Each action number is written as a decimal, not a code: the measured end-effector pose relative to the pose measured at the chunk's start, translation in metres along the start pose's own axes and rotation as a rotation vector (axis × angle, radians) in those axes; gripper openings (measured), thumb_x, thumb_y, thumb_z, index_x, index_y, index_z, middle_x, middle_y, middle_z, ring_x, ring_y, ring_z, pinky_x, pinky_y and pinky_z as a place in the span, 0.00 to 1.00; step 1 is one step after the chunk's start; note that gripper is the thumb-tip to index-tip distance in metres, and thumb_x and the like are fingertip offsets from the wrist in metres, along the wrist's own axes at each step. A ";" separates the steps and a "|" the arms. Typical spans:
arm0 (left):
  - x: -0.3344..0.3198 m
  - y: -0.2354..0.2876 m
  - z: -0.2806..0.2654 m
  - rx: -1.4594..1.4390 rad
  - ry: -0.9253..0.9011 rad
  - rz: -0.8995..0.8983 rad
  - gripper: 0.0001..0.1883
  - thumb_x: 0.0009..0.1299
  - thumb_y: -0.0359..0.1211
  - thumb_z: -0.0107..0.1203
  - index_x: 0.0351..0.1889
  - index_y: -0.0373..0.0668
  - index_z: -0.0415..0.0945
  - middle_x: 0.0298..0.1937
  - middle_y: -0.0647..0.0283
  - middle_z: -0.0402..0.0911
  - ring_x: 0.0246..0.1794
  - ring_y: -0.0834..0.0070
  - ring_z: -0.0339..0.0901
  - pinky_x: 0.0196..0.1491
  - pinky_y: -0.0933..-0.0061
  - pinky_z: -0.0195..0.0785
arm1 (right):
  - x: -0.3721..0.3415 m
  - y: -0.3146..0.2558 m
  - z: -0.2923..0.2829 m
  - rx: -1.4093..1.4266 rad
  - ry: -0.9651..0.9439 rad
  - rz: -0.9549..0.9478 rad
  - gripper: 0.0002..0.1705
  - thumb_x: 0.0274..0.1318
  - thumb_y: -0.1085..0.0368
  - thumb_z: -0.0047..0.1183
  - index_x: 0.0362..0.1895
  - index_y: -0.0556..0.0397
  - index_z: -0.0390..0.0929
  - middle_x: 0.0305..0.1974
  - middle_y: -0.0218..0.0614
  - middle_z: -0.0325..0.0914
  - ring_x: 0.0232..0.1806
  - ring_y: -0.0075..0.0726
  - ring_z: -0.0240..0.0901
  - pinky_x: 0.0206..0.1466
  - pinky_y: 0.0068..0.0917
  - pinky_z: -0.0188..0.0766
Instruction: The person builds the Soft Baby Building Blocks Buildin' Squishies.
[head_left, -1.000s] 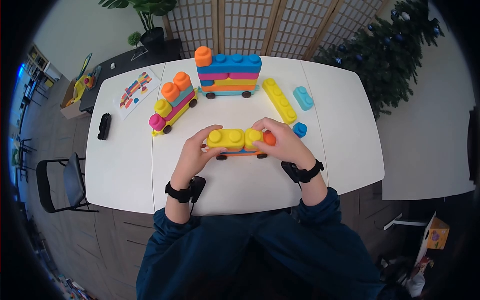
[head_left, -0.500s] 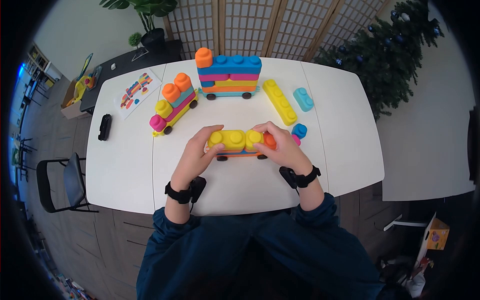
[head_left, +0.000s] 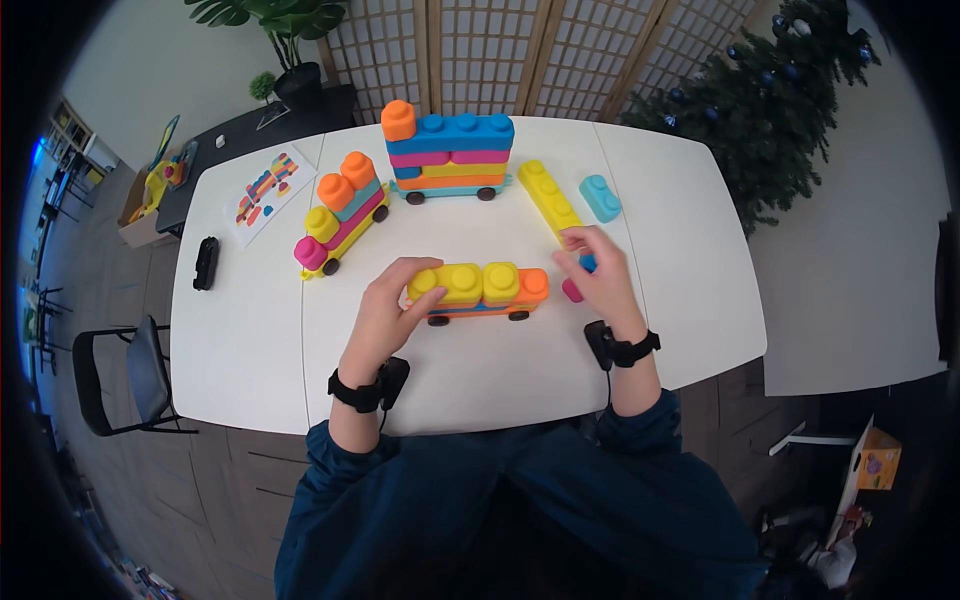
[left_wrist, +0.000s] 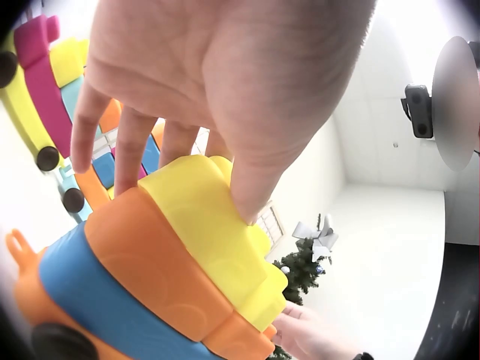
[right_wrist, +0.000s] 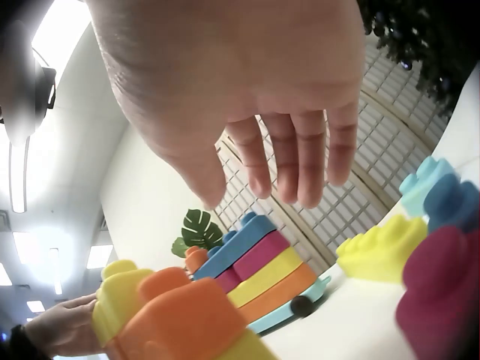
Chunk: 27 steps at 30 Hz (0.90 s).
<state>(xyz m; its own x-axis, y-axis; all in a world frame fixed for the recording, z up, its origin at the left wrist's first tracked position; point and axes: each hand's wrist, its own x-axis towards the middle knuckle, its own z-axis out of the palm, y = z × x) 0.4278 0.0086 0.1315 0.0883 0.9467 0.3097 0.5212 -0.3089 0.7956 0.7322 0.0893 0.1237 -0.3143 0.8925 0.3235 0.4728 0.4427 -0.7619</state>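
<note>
In front of me stands a toy train car with an orange wheeled base, blue and orange layers and yellow blocks (head_left: 462, 285) on top. My left hand (head_left: 388, 305) holds its left end, thumb on the near side of the yellow block and fingers on the far side. An orange block (head_left: 533, 287) sits at the car's right end. My right hand (head_left: 610, 285) is off the car, fingers loosely bent with nothing between them, over a small blue block (head_left: 588, 263) that it partly hides. A magenta block (right_wrist: 439, 292) lies beside the blue one.
A tall train car (head_left: 450, 170) stands at the back, and a smaller yellow-based car (head_left: 345, 225) sits to its left. At right lie a long yellow block (head_left: 548, 200) and a teal block (head_left: 600, 198). A picture sheet (head_left: 272, 195) and black object (head_left: 206, 263) are at left.
My right hand has let go of the small yellow block on the car and moved right to the loose blue and magenta blocks. The left hand keeps its hold.
</note>
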 end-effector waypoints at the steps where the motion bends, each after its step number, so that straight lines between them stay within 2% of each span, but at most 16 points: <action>1: 0.000 0.000 0.000 0.000 -0.001 0.000 0.17 0.69 0.33 0.65 0.54 0.39 0.80 0.48 0.52 0.83 0.49 0.53 0.82 0.54 0.64 0.74 | 0.001 0.006 -0.009 -0.102 0.069 0.094 0.19 0.58 0.63 0.66 0.50 0.56 0.79 0.50 0.42 0.81 0.51 0.40 0.80 0.55 0.33 0.76; 2: -0.001 0.000 0.000 0.000 -0.001 -0.004 0.17 0.69 0.33 0.65 0.54 0.39 0.80 0.48 0.52 0.83 0.49 0.54 0.82 0.54 0.64 0.74 | -0.001 0.016 -0.015 -0.102 0.069 0.095 0.19 0.58 0.63 0.66 0.50 0.56 0.79 0.50 0.42 0.81 0.51 0.40 0.80 0.55 0.33 0.76; 4: -0.001 -0.002 0.000 0.001 0.000 -0.007 0.17 0.69 0.33 0.65 0.54 0.39 0.80 0.48 0.52 0.83 0.49 0.54 0.81 0.54 0.65 0.74 | -0.004 0.042 -0.021 -0.391 0.149 0.117 0.20 0.54 0.63 0.68 0.48 0.56 0.79 0.44 0.43 0.80 0.47 0.47 0.79 0.50 0.39 0.77; 7: -0.001 -0.003 -0.001 -0.010 -0.007 -0.016 0.17 0.70 0.33 0.65 0.54 0.39 0.79 0.48 0.52 0.83 0.49 0.54 0.81 0.54 0.65 0.74 | -0.011 0.065 -0.026 -0.555 0.085 0.132 0.19 0.53 0.64 0.68 0.47 0.56 0.79 0.42 0.44 0.81 0.45 0.51 0.80 0.49 0.41 0.78; 8: -0.001 -0.002 -0.001 -0.010 -0.010 -0.020 0.17 0.70 0.33 0.65 0.54 0.39 0.79 0.48 0.52 0.83 0.49 0.54 0.81 0.54 0.65 0.74 | -0.012 0.071 -0.024 -0.556 0.085 0.132 0.19 0.53 0.64 0.68 0.47 0.56 0.79 0.42 0.44 0.81 0.45 0.51 0.80 0.49 0.41 0.78; 10: -0.001 0.000 -0.002 -0.010 -0.012 -0.024 0.17 0.70 0.33 0.65 0.54 0.39 0.79 0.48 0.52 0.83 0.49 0.54 0.81 0.54 0.65 0.73 | -0.012 0.078 -0.022 -0.468 -0.007 0.251 0.19 0.52 0.64 0.68 0.46 0.55 0.79 0.40 0.44 0.82 0.43 0.53 0.80 0.48 0.42 0.78; 13: -0.002 0.003 -0.004 -0.010 -0.027 -0.048 0.17 0.70 0.33 0.65 0.55 0.39 0.79 0.49 0.52 0.83 0.49 0.54 0.81 0.55 0.65 0.73 | -0.014 0.083 -0.021 -0.377 -0.001 0.293 0.18 0.52 0.64 0.69 0.45 0.55 0.79 0.39 0.44 0.82 0.42 0.52 0.80 0.47 0.41 0.78; 17: -0.002 0.000 -0.002 -0.008 -0.031 -0.059 0.17 0.70 0.33 0.65 0.55 0.39 0.79 0.49 0.52 0.83 0.49 0.55 0.81 0.55 0.65 0.73 | -0.014 0.087 -0.025 -0.390 -0.027 0.240 0.18 0.51 0.64 0.69 0.45 0.56 0.79 0.41 0.45 0.82 0.42 0.52 0.80 0.48 0.39 0.78; 19: -0.002 0.000 -0.003 -0.012 -0.027 -0.060 0.17 0.70 0.33 0.65 0.55 0.39 0.79 0.49 0.52 0.83 0.49 0.55 0.82 0.55 0.65 0.73 | -0.013 0.071 -0.028 -0.377 0.093 0.170 0.17 0.53 0.65 0.69 0.45 0.56 0.80 0.43 0.41 0.84 0.44 0.45 0.82 0.48 0.38 0.78; 20: -0.002 0.000 -0.003 -0.018 -0.027 -0.065 0.17 0.70 0.33 0.65 0.55 0.39 0.79 0.49 0.52 0.83 0.49 0.55 0.82 0.55 0.65 0.74 | -0.011 0.060 -0.028 -0.376 0.093 0.168 0.17 0.53 0.65 0.69 0.45 0.56 0.80 0.43 0.41 0.84 0.44 0.45 0.82 0.48 0.38 0.78; 22: -0.002 -0.001 -0.002 -0.024 -0.031 -0.071 0.17 0.70 0.33 0.65 0.55 0.39 0.79 0.49 0.52 0.83 0.49 0.56 0.82 0.54 0.65 0.74 | -0.007 0.036 -0.027 -0.002 0.189 0.178 0.16 0.56 0.65 0.68 0.47 0.55 0.80 0.48 0.38 0.85 0.47 0.37 0.83 0.50 0.36 0.78; 23: -0.002 -0.002 -0.001 -0.031 -0.028 -0.067 0.17 0.70 0.33 0.65 0.55 0.39 0.79 0.49 0.52 0.83 0.49 0.56 0.82 0.54 0.66 0.74 | -0.007 0.028 -0.024 -0.002 0.191 0.180 0.16 0.56 0.65 0.68 0.47 0.55 0.80 0.48 0.38 0.85 0.47 0.37 0.83 0.50 0.36 0.78; 25: -0.002 -0.002 -0.001 -0.037 -0.025 -0.064 0.17 0.70 0.33 0.65 0.55 0.39 0.80 0.49 0.52 0.83 0.49 0.56 0.82 0.54 0.66 0.74 | -0.010 0.013 -0.016 0.396 0.004 0.094 0.16 0.58 0.66 0.67 0.49 0.55 0.79 0.51 0.36 0.84 0.50 0.32 0.82 0.50 0.32 0.77; 26: -0.002 -0.002 -0.001 -0.042 -0.024 -0.062 0.17 0.70 0.33 0.65 0.55 0.40 0.80 0.49 0.52 0.83 0.48 0.57 0.82 0.54 0.66 0.74 | -0.012 0.004 -0.015 0.447 -0.108 0.159 0.18 0.58 0.68 0.67 0.51 0.54 0.78 0.53 0.37 0.84 0.51 0.31 0.81 0.53 0.29 0.77; 27: -0.002 -0.002 -0.001 -0.047 -0.023 -0.061 0.17 0.70 0.33 0.65 0.55 0.40 0.80 0.49 0.53 0.83 0.48 0.58 0.82 0.53 0.66 0.74 | -0.012 -0.001 -0.013 0.448 -0.109 0.158 0.18 0.58 0.68 0.67 0.51 0.54 0.78 0.53 0.37 0.84 0.51 0.31 0.81 0.53 0.29 0.77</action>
<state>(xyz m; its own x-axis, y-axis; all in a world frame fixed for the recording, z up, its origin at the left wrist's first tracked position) 0.4259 0.0074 0.1302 0.0768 0.9657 0.2481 0.4859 -0.2535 0.8364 0.7459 0.0791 0.1280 -0.3629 0.9210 0.1419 0.1286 0.2003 -0.9713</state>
